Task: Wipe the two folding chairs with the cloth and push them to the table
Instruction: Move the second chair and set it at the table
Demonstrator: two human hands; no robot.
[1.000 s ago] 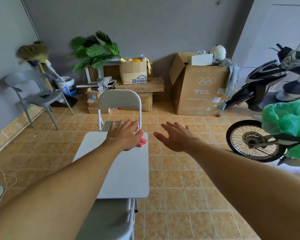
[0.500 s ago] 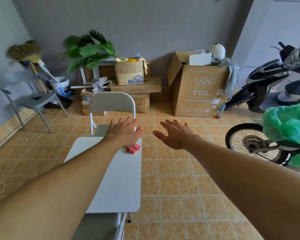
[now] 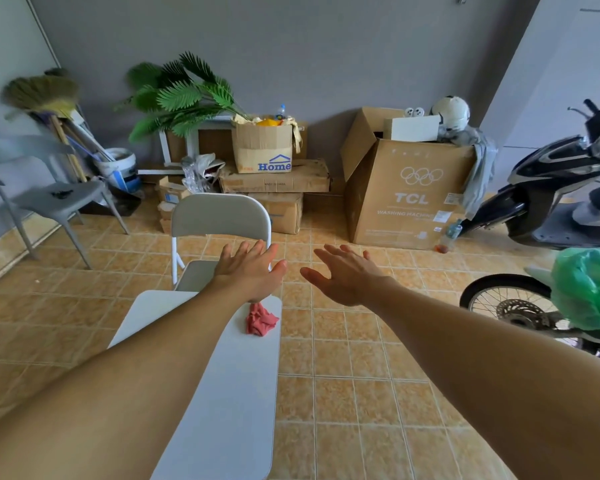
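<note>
Both hands are reaching forward over the far end of the tabletop (image 3: pixel 222 393), palms down and fingers spread; neither grip is holding anything. The left hand (image 3: pixel 248 271) is hovering above the far right corner of the tabletop, and the right hand (image 3: pixel 349 277) is extending beside it over the tiled floor (image 3: pixel 343 375), past the tabletop edge. The cloth (image 3: pixel 260 320), a crumpled red piece, is lying on that same corner, directly beneath the left wrist and not in contact with either hand as far as can be seen. One folding chair (image 3: pixel 220 223) is standing at the far end of the tabletop, facing the person, its seat partly hidden behind the left hand. The second folding chair is not appearing in this view. Judging by this layout, wiping is not yet starting: the cloth is sitting within reach of the left hand, so picking it up is likely the first step.
</note>
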